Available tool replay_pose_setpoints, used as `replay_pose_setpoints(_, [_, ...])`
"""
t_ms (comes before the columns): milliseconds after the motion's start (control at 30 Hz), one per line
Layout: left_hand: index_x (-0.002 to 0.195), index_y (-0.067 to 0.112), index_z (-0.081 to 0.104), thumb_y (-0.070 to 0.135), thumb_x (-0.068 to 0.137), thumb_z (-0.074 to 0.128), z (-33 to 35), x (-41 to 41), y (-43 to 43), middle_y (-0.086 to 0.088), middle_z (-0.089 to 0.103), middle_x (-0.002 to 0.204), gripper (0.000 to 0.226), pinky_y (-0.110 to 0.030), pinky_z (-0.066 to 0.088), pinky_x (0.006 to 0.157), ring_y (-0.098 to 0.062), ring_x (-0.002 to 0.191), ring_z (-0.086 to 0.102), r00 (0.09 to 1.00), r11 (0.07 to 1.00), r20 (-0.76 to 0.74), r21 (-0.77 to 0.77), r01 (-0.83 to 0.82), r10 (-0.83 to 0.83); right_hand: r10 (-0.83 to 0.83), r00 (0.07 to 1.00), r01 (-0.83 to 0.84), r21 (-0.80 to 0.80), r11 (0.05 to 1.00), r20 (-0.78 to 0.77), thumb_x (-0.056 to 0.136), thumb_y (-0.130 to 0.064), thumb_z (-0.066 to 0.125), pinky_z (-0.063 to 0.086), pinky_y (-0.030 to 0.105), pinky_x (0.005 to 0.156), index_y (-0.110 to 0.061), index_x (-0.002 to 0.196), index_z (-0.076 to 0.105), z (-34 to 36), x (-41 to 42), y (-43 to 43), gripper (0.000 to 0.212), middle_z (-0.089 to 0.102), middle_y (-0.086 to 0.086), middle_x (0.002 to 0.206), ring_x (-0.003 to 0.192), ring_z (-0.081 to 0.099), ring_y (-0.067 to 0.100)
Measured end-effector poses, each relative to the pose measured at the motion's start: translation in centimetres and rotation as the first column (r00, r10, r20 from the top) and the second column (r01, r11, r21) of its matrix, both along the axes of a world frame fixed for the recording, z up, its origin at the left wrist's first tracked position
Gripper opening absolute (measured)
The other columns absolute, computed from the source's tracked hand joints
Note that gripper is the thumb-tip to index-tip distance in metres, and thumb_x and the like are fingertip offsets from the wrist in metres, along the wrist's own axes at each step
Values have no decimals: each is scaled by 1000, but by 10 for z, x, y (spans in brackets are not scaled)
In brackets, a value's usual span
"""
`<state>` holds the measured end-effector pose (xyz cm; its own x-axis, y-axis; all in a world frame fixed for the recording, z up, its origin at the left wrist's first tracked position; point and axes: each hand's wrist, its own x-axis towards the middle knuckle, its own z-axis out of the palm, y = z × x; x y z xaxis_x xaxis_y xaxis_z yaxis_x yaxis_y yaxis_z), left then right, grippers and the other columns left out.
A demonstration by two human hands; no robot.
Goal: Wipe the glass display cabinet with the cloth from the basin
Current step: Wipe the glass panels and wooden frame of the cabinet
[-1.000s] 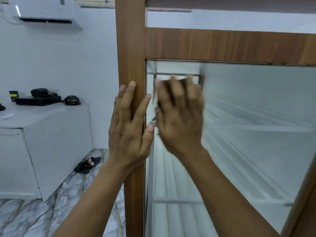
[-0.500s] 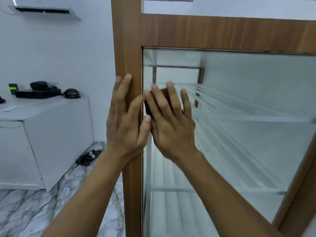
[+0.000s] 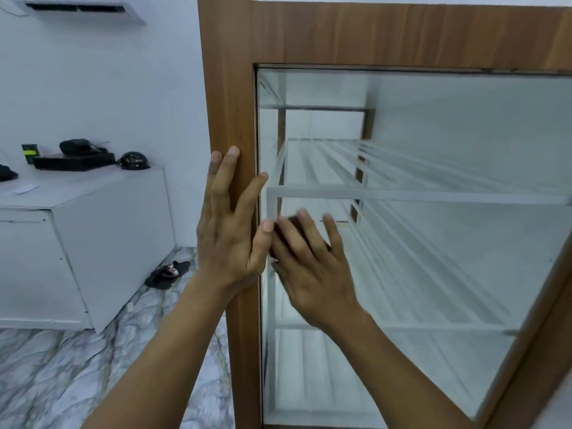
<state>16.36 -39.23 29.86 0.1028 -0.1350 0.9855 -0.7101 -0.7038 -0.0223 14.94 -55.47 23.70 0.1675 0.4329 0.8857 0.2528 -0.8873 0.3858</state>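
A glass display cabinet with a brown wooden frame [image 3: 229,88] fills the right of the view; its glass pane [image 3: 433,243] shows white shelves inside. My left hand [image 3: 229,230] lies flat on the frame's left upright, fingers spread and pointing up. My right hand [image 3: 312,267] presses flat on the glass just right of that upright, below the upper shelf bar. A dark cloth [image 3: 294,226] shows only as a small patch between and under its fingers; most of it is hidden by the hand.
A white counter [image 3: 93,212] stands at the left with a black box, a helmet-like object [image 3: 134,161] and small items on top. A pair of sandals [image 3: 168,272] lies on the marble floor. An air conditioner [image 3: 80,9] hangs on the wall.
My right hand with the cloth has slid down the glass along the left edge, from near the top of the pane to below the upper shelf bar. My left hand stayed on the frame.
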Motion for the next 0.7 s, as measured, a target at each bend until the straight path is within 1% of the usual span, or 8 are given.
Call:
replay_pose_setpoints(100, [135, 1, 55, 30, 96, 43, -12, 0, -2, -23, 22, 157, 50, -40, 14, 127, -28, 155, 6, 1000, 1000, -14, -4, 10, -10, -124, 992, 118, 293, 949, 1, 104, -31, 48, 14, 62, 122, -17, 155, 31, -14, -13, -59, 56, 26, 6, 157, 153, 13, 31])
replay_pose_setpoints(200, [133, 1, 57, 33, 98, 41, -16, -1, -3, -22, 23, 157, 50, -39, 15, 126, -29, 154, 8, 1000, 1000, -24, -22, -1, 0, -183, 981, 99, 666, 739, 57, 105, -29, 41, 16, 65, 118, -9, 153, 34, 42, -13, -95, 53, 23, 8, 154, 148, 15, 39])
replay_pose_setpoints(267, [133, 1, 58, 35, 100, 37, -16, -2, -4, -22, 22, 157, 52, -39, 16, 126, -29, 154, 8, 1000, 1000, -27, -27, -5, 4, -173, 978, 58, 642, 764, 118, 104, -27, 41, 15, 61, 120, -8, 152, 35, 76, -4, -76, 52, 24, 10, 154, 146, 17, 42])
replay_pose_setpoints(367, [134, 1, 57, 36, 101, 36, -16, -3, -1, -23, 21, 157, 52, -38, 14, 127, -26, 155, 4, 999, 1000, -26, 1, -28, 28, -22, 997, 7, 193, 981, 77, 101, -25, 48, 8, 55, 124, -12, 153, 35, 57, 7, -14, 55, 24, 10, 156, 147, 19, 39])
replay_pose_setpoints(467, [137, 3, 54, 31, 99, 41, -26, -3, 2, -24, 19, 158, 49, -39, 14, 127, -27, 156, 3, 997, 999, -58, 27, -40, 42, -18, 1000, 18, -43, 999, 5, 99, -27, 57, 14, 56, 125, -17, 154, 40, -7, 1, -6, 58, 30, 6, 159, 153, 20, 31])
replay_pose_setpoints(567, [139, 6, 52, 36, 101, 38, -42, -4, 1, -19, 18, 159, 50, -47, 22, 126, -23, 157, -1, 996, 999, -86, 23, -32, 34, -119, 993, 120, 255, 959, -17, 104, -33, 45, 6, 57, 124, -19, 153, 35, -6, -12, -53, 52, 26, 7, 158, 153, 11, 34])
replay_pose_setpoints(633, [138, 7, 52, 38, 102, 35, -46, -4, -1, -17, 19, 159, 51, -46, 22, 126, -21, 157, -1, 996, 999, -83, 6, -35, 35, -173, 985, 135, 534, 835, 21, 105, -31, 40, 9, 62, 122, -13, 152, 36, 32, -14, -74, 51, 29, 12, 158, 149, 17, 42])
replay_pose_setpoints(700, [138, 6, 52, 36, 101, 36, -45, -4, -2, -19, 19, 158, 50, -42, 17, 127, -19, 157, -2, 996, 999, -78, -5, -37, 37, -175, 981, 89, 626, 775, 78, 103, -29, 42, 9, 63, 122, -9, 152, 38, 64, -6, -61, 53, 33, 16, 158, 147, 20, 44])
